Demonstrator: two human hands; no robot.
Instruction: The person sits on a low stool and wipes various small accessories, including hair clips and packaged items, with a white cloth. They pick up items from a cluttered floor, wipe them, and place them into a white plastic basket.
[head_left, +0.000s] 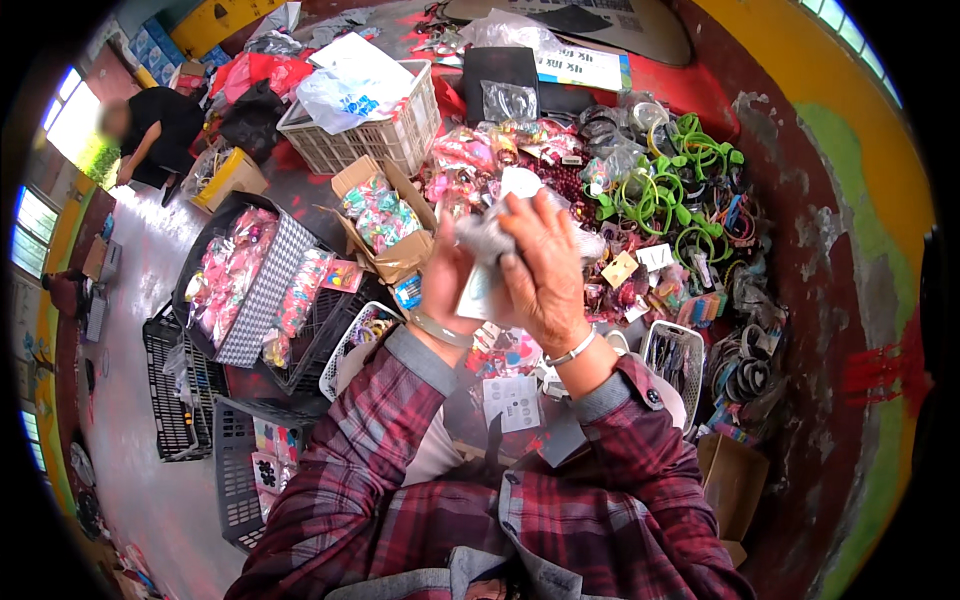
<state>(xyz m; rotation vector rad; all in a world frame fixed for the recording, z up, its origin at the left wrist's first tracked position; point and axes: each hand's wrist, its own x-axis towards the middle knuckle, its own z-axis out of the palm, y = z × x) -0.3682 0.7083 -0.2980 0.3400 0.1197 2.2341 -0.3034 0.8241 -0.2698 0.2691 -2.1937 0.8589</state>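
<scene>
In the middle of the view, my left hand (pixel 440 286) and my right hand (pixel 548 268) are raised close together over a heap of small goods. Between them is a greyish, plastic-looking bundle (pixel 484 238), blurred, with a pale card (pixel 477 294) showing below it. My left fingers are partly hidden behind the bundle. Those of my right hand press together over its right side. Exactly what the bundle is, I cannot tell. Just beyond the hands lie bagged pink trinkets (pixel 462 165) and bright green headband-like hoops (pixel 655 195).
To the left stand a cardboard box of pastel packets (pixel 418 252), a houndstooth bin (pixel 262 318) and black crates (pixel 170 400). A grey plastic crate (pixel 400 140) is farther back. A white basket (pixel 677 345) sits at my right. Another person (pixel 160 135) bends at the far left.
</scene>
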